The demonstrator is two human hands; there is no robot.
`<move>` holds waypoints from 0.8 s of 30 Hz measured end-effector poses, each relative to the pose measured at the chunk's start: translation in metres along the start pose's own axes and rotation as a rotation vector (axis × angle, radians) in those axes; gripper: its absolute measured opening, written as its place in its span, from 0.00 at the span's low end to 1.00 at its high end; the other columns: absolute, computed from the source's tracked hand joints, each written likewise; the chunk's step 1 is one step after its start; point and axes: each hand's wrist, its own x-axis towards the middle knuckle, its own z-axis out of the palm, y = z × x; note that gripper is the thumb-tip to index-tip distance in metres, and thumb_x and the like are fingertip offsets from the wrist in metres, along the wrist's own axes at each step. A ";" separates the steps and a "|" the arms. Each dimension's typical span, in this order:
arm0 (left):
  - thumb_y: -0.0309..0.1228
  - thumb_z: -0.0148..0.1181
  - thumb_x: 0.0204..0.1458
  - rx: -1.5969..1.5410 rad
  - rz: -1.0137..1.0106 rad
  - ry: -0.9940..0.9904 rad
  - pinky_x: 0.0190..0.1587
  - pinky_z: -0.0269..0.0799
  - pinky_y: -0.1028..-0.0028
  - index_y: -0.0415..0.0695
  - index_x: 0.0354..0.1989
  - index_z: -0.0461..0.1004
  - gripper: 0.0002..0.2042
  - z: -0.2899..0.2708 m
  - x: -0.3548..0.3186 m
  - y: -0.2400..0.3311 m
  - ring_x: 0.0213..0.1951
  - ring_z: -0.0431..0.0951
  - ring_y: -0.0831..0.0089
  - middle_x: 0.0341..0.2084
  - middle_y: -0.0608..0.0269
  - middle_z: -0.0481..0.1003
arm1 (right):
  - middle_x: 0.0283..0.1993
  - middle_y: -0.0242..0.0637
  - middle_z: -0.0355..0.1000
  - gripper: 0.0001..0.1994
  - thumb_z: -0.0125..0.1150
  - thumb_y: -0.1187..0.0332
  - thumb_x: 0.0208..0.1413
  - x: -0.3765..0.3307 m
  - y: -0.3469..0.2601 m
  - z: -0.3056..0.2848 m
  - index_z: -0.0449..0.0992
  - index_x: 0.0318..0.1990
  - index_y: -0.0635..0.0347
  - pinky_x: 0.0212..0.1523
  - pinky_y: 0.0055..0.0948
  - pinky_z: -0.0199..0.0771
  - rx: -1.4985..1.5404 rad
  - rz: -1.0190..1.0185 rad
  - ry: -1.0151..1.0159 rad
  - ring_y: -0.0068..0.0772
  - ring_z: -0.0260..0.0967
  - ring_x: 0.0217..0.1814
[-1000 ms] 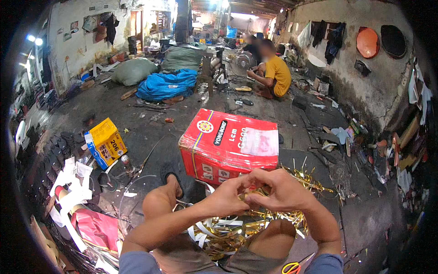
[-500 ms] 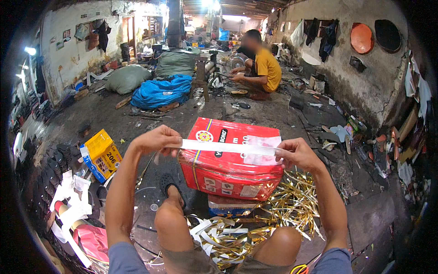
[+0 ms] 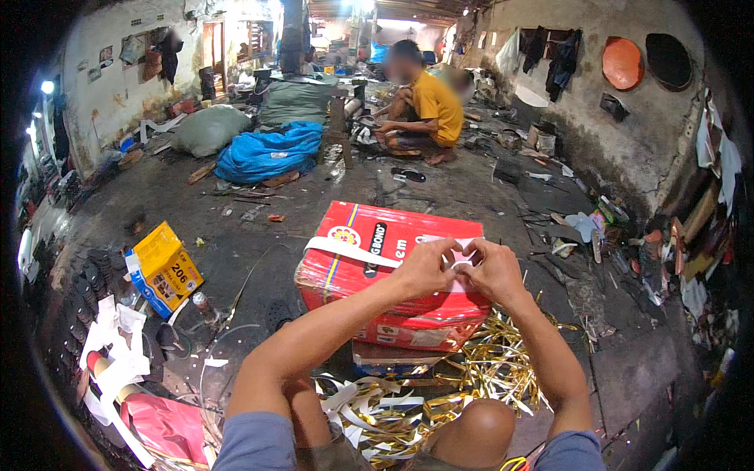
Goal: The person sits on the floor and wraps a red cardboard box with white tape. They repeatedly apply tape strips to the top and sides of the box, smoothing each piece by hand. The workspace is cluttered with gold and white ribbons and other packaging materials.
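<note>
A red cardboard carton [image 3: 330, 276] stands in front of my knees on a low support. Over its top runs a white strip [image 3: 351, 251], its left end lying at the far left edge of the lid. My left hand [image 3: 426, 269] and my right hand [image 3: 496, 271] meet above the carton's right part, fingertips pinched together. The strip runs under my left hand, and a white bit shows between the fingertips. My fingers partly hide the strip's right end.
Gold and white strip scraps [image 3: 503, 357] lie below the carton. To the left are a yellow box [image 3: 169, 271], white scraps [image 3: 118, 337] and a pink sheet [image 3: 166, 424]. A person in a yellow shirt [image 3: 437, 106] squats farther off, near a blue sack [image 3: 269, 153].
My left hand has moved right along the strip to meet my right hand. The strip, stretched between both hands before, now lies over the carton's left part. The squatting person has shifted.
</note>
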 end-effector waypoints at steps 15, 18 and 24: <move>0.35 0.69 0.54 0.128 0.149 0.210 0.36 0.75 0.61 0.42 0.35 0.83 0.09 0.028 -0.010 -0.006 0.32 0.80 0.57 0.32 0.57 0.77 | 0.40 0.39 0.75 0.11 0.70 0.58 0.56 -0.032 0.012 -0.017 0.87 0.42 0.51 0.44 0.42 0.78 0.014 -0.140 0.054 0.45 0.78 0.42; 0.35 0.69 0.54 0.147 0.157 0.218 0.36 0.75 0.60 0.42 0.34 0.82 0.09 0.029 -0.012 -0.012 0.32 0.80 0.56 0.32 0.57 0.77 | 0.40 0.39 0.75 0.10 0.70 0.60 0.56 -0.031 0.010 -0.019 0.87 0.41 0.51 0.44 0.42 0.78 0.011 -0.165 0.022 0.46 0.78 0.42; 0.33 0.68 0.54 0.165 0.179 0.185 0.37 0.75 0.61 0.42 0.35 0.83 0.07 0.026 -0.012 -0.007 0.33 0.80 0.55 0.32 0.53 0.78 | 0.41 0.40 0.74 0.08 0.71 0.62 0.55 -0.033 0.019 -0.013 0.87 0.38 0.53 0.43 0.42 0.77 0.085 -0.185 0.056 0.45 0.78 0.41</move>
